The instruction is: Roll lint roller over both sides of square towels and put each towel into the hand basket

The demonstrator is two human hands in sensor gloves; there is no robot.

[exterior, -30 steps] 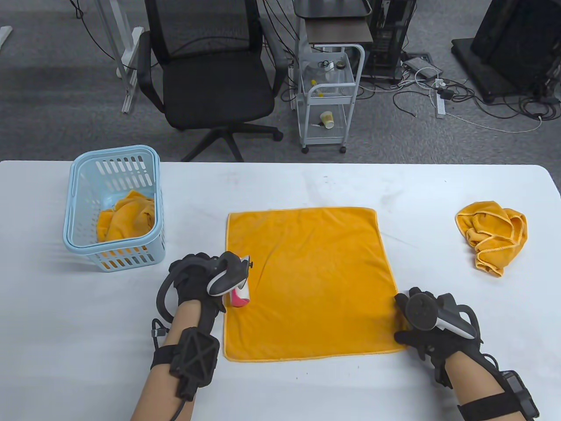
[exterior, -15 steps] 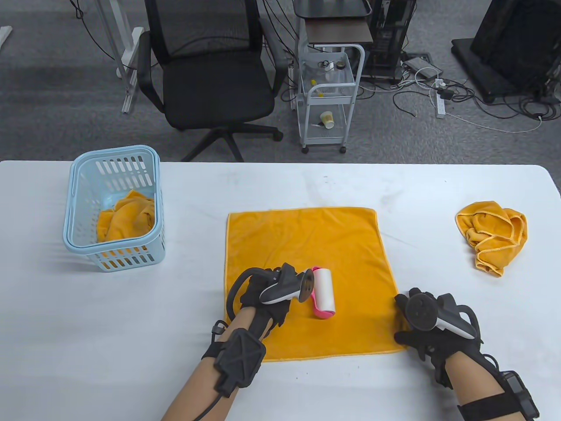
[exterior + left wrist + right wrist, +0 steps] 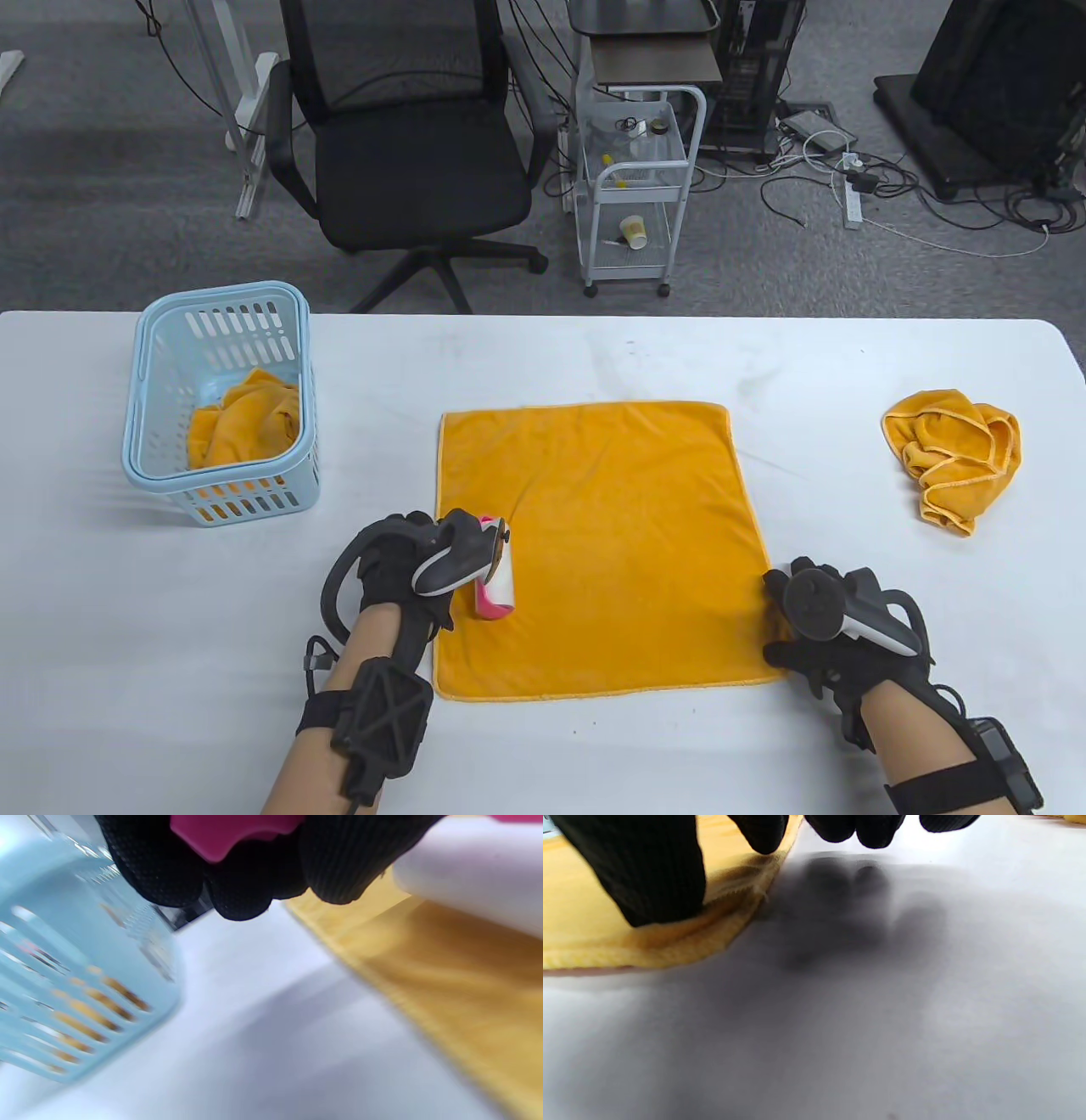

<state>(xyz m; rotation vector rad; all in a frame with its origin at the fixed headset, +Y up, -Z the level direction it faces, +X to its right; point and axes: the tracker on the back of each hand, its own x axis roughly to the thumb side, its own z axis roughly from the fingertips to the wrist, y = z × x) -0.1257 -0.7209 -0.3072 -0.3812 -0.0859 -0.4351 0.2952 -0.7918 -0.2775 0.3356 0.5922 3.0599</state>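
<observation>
Now the left hand (image 3: 399,564) grips the lint roller (image 3: 496,590) on the spread towel (image 3: 611,526), while the right hand (image 3: 814,620), seemingly relaxed, presses its corner.

You've got grey carpet (image 3: 110,212) | black chair (image 3: 407,144) behind white table (image 3: 594,356) | white cart (image 3: 636,187) | floor cables (image 3: 933,212) right

Flat towel (image 3: 594,543) spread mid-table (image 3: 543,755). Basket (image 3: 161,475) far left, well apart, with towel in basket (image 3: 246,420). Crumpled towel (image 3: 954,458) far right. Lint roller (image 3: 496,586) on flat towel's left edge under left hand (image 3: 399,564). Right hand (image 3: 819,624) at near right corner.
</observation>
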